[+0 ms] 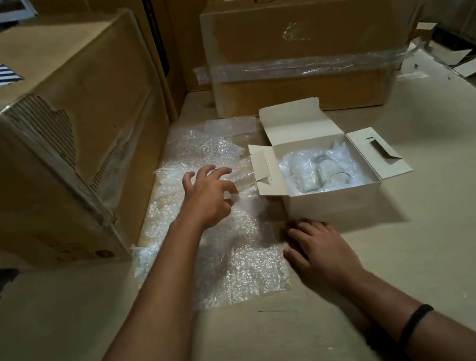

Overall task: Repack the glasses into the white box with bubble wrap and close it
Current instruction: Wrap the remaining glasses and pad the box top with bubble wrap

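The white box (pixel 333 203) stands with its flaps up on the cardboard work surface, right of centre. Inside it lie clear glasses (pixel 328 173) nested in bubble wrap. A large sheet of bubble wrap (pixel 237 259) is spread flat to the left of the box. My left hand (pixel 209 196) hovers over the far part of that sheet, fingers spread and curled, holding nothing. My right hand (pixel 317 247) rests flat on the surface at the sheet's right edge, just in front of the box.
A big torn brown carton (pixel 44 143) stands close on the left. Another taped brown carton (pixel 303 52) sits behind the white box. Flattened cardboard pieces (pixel 462 60) lie at the far right. Bare cardboard surface stretches to the right of the box.
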`<action>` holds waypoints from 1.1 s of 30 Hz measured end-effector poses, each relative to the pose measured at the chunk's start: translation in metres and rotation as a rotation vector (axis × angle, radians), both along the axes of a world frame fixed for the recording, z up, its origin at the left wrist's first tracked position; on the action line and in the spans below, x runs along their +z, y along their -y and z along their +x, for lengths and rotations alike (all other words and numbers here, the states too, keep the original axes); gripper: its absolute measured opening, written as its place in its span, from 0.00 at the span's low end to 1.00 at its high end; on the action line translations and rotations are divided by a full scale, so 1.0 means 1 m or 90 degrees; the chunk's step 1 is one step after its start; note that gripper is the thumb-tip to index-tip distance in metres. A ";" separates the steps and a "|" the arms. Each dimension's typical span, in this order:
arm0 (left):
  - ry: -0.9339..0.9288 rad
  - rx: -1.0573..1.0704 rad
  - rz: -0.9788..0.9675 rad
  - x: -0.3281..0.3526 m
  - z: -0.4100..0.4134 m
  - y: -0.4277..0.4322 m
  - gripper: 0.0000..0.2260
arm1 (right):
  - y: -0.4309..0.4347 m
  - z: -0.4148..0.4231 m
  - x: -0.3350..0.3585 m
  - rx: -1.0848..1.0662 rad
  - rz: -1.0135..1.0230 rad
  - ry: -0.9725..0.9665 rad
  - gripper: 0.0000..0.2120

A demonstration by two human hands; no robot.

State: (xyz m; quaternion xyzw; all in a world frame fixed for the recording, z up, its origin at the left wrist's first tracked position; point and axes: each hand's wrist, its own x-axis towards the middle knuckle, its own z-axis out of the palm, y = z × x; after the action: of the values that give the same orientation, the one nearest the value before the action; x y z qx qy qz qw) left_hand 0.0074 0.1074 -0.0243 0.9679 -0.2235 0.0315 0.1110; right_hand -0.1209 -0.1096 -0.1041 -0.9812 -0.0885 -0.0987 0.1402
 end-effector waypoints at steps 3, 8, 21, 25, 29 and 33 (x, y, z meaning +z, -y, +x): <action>0.009 0.041 -0.275 0.010 -0.007 -0.019 0.09 | 0.001 0.000 -0.002 0.006 0.008 0.011 0.18; 0.047 0.128 -0.527 0.023 -0.033 -0.041 0.12 | 0.004 0.004 -0.003 0.013 0.067 0.000 0.24; 0.035 0.102 -0.562 0.033 -0.045 0.010 0.19 | -0.053 0.018 0.057 -0.034 0.751 -0.308 0.09; 0.010 0.102 -0.578 0.025 -0.044 0.013 0.15 | 0.016 0.022 0.067 -0.086 0.768 -0.387 0.10; -0.129 0.070 -0.455 0.019 -0.053 0.033 0.19 | 0.090 0.024 0.082 -0.031 0.456 -0.449 0.09; -0.216 0.106 -0.454 0.002 -0.070 0.064 0.13 | 0.139 0.028 0.093 -0.039 0.185 -0.438 0.05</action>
State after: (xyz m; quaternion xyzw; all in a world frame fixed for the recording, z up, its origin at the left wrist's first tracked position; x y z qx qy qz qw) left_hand -0.0627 0.0438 -0.0223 0.8750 -0.0980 -0.0444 0.4720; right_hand -0.0933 -0.2486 -0.0107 -0.9290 0.0078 0.2207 0.2969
